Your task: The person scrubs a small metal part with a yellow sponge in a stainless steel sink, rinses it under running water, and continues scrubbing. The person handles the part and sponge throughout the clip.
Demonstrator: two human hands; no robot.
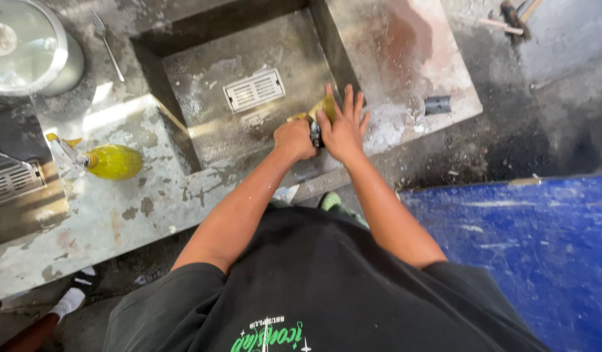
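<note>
From the head view I look straight down at both hands working over the near edge of a steel sink [249, 52]. My left hand [294, 139] is curled into a fist around a small dark object [314, 133], which shows only as a narrow strip between the two hands; I cannot tell what it is. My right hand [343, 130] lies flat against it with the fingers [348, 104] spread and pointing away from me, pressing a yellow sponge [322, 107] that pokes out past the knuckles. I judge the sponge soft, light and wet, so it should squash under the palm and is best held flat as it is now, while the dark object looks stiff and small, likely slick when wet, and safest gripped whole in the fist. Both sit just above the sink's front wall, touching both hands. A square drain grate [254, 90] lies in the basin floor, well apart from the hands. On the counter [118, 215] to my left a yellow spray bottle [108, 161] lies on its side, and farther back a fork [108, 44] lies beside a round metal lid [27, 45]. A blue surface [529, 241] fills the lower right, and someone's white-socked foot [73, 298] shows at lower left.
</note>
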